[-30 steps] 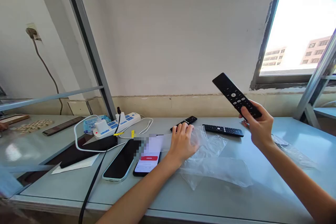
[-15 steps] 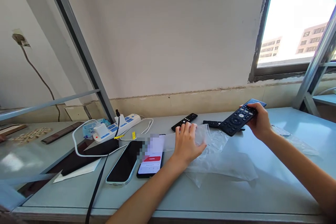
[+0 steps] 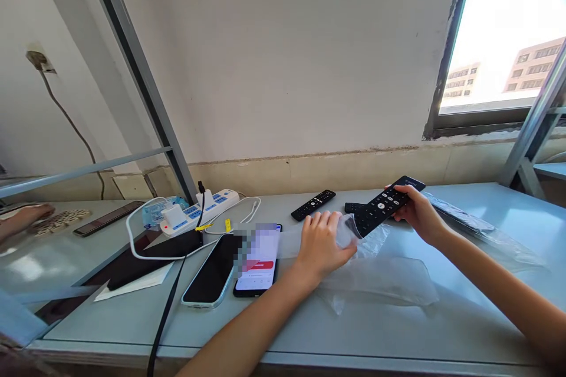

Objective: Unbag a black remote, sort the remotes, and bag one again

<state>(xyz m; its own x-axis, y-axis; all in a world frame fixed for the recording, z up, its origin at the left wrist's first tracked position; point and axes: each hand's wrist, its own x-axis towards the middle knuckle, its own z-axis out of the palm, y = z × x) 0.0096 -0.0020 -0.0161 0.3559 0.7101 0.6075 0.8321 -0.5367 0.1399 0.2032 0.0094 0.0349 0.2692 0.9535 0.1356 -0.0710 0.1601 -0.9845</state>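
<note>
My right hand (image 3: pixel 415 212) is closed around the far end of a black remote control (image 3: pixel 381 206), which tilts down toward the left. The remote's lower end is at the mouth of a clear plastic bag (image 3: pixel 347 230). My left hand (image 3: pixel 322 242) grips that bag near its opening, fingers curled over the plastic. Behind my hands lies a second remote (image 3: pixel 313 205). A third dark remote (image 3: pixel 354 207) is partly covered by the held one. More clear bags (image 3: pixel 384 283) lie on the table under and in front of my hands.
Left of my hands lie a phone with a lit screen (image 3: pixel 259 265) and a dark-screened phone (image 3: pixel 210 271). Beyond them are a white power strip (image 3: pixel 198 212), cables and a black pouch (image 3: pixel 154 259). Another person's hand (image 3: pixel 29 218) shows at far left. Bagged items (image 3: pixel 481 224) lie right.
My right hand has brought the remote down and left to the bag's mouth. My left hand has shifted slightly right with the bag. Another person's hand has appeared at far left.
</note>
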